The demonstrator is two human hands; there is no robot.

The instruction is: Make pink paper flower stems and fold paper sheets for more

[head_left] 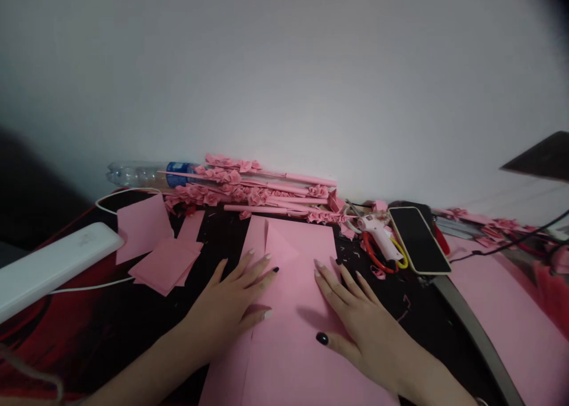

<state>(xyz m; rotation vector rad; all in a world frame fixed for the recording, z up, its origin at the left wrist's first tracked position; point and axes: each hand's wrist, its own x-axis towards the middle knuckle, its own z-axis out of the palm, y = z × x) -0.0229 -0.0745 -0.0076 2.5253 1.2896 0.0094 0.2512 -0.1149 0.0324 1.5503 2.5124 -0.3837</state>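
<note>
A large pink paper sheet point(293, 358) lies lengthwise in front of me, with a fold line along its left side and a raised flap point(279, 243) at its far end. My left hand point(235, 299) rests on the sheet's left part, fingers stretched and spread just below the flap. On the right edge of the same sheet lies my right hand point(351, 311), also with fingers spread. Neither hand grips anything. Small pink paper squares point(166, 265) lie in a loose pile left of my left hand.
Pink paper flowers on stems point(267, 192) lie along the wall beside a plastic bottle point(142, 173). A glue gun point(380, 235), scissors point(368, 249) and a phone point(420, 240) sit at right. A white power strip point(57, 264) is at left. More pink paper point(502, 305) lies far right.
</note>
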